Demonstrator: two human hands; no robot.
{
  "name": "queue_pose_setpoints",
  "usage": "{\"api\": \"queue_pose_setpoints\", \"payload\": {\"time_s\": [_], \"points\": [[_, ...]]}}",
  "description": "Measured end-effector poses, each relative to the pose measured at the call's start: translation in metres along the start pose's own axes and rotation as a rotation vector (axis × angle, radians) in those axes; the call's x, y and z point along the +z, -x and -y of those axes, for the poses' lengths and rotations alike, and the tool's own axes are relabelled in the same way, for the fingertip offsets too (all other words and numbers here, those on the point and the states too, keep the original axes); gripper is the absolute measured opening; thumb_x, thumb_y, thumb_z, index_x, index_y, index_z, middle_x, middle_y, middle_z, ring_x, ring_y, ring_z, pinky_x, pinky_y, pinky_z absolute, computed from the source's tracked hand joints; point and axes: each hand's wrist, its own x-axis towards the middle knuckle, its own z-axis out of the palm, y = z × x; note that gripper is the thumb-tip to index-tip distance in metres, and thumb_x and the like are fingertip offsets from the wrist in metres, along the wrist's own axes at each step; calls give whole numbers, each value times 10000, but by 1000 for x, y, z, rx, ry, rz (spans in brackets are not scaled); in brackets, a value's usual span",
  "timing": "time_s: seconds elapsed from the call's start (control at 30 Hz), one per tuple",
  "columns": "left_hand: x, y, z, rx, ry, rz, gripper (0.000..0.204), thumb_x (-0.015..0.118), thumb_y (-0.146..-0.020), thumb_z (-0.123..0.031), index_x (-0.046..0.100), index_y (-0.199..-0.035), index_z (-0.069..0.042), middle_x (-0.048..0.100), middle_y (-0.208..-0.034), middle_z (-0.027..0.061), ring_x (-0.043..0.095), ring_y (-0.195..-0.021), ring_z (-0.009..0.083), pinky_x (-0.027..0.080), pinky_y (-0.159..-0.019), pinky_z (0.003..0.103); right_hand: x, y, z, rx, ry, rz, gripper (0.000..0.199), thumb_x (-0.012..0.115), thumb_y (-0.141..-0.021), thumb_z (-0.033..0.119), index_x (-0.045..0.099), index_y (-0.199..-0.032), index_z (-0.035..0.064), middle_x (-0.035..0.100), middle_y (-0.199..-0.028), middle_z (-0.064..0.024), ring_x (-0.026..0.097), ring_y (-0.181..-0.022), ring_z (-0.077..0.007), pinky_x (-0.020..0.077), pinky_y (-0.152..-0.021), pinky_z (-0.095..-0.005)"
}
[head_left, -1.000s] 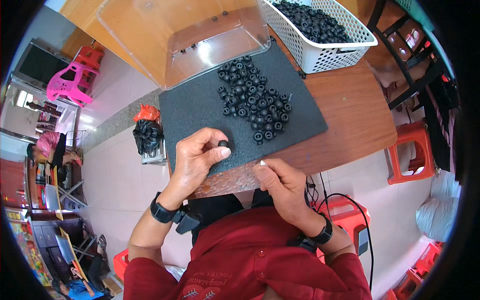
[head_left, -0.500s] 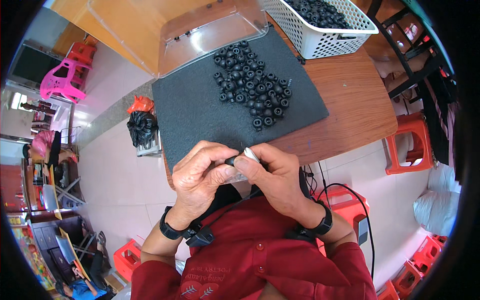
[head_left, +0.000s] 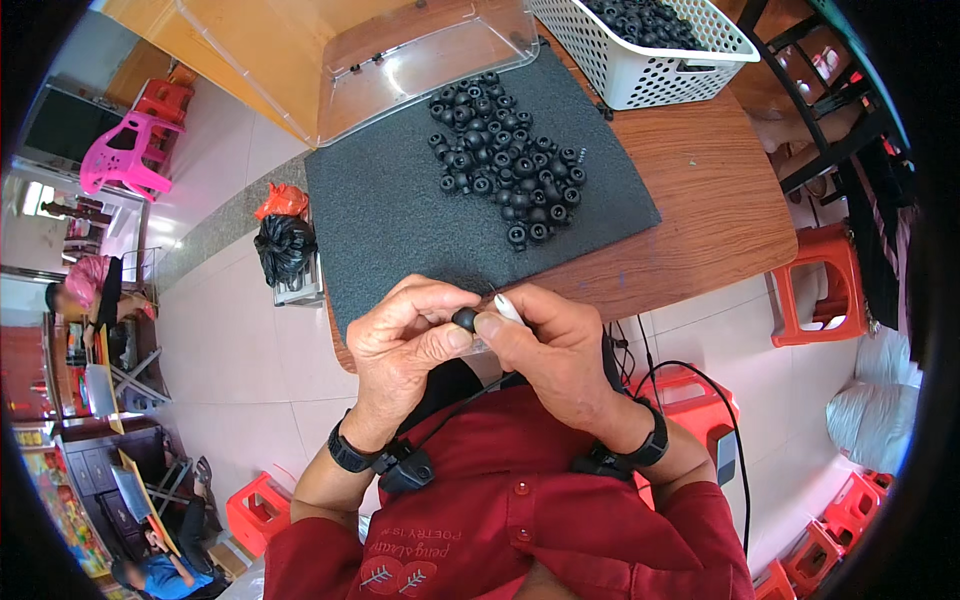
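Between the thumb and fingers of my left hand is a small round black rubber-like piece. My right hand is closed on a slim white-handled tool; a thin dark tip shows just above it, but its kind is unclear. The right thumb presses against the black piece, so the two hands meet at the table's near edge. Beyond them, many similar black pieces, several with round openings facing up, lie heaped on a dark grey mat.
A clear plastic box lies at the mat's far edge. At the far right of the wooden table stands a white perforated basket holding more black pieces. A black bag is left of the table; a red stool stands right.
The black piece has turned between my fingers and shows more of its rounded side. The white tool has shifted slightly right. Both hands stay in nearly the same place.
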Motion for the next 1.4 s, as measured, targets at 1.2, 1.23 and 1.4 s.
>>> {"api": "queue_pose_setpoints", "payload": {"time_s": [1.2, 1.23, 1.4], "points": [[5, 4, 2, -256, 338, 20, 265, 733, -857, -46, 641, -1084, 57, 700, -940, 141, 665, -772, 153, 556, -678, 261, -9, -2, -11, -460, 438, -77, 159, 583, -967, 124, 637, -859, 21, 654, -742, -84, 638, -656, -265, 481, -585, -362], [6, 4, 2, -257, 341, 23, 265, 733, -856, -45, 642, -1084, 57, 701, -942, 142, 666, -774, 153, 556, -676, 261, -9, -2, -11, -466, 442, -71, 162, 583, -967, 126, 636, -855, 22, 653, -742, -84, 637, -656, -264, 480, -584, -362], [4, 3, 4, -260, 354, 35, 264, 733, -855, -41, 644, -1082, 60, 701, -947, 143, 666, -779, 156, 549, -658, 258, -10, -2, -13, -487, 467, -63, 174, 589, -967, 143, 632, -841, 30, 644, -736, -84, 634, -652, -269, 479, -580, -367]]}}
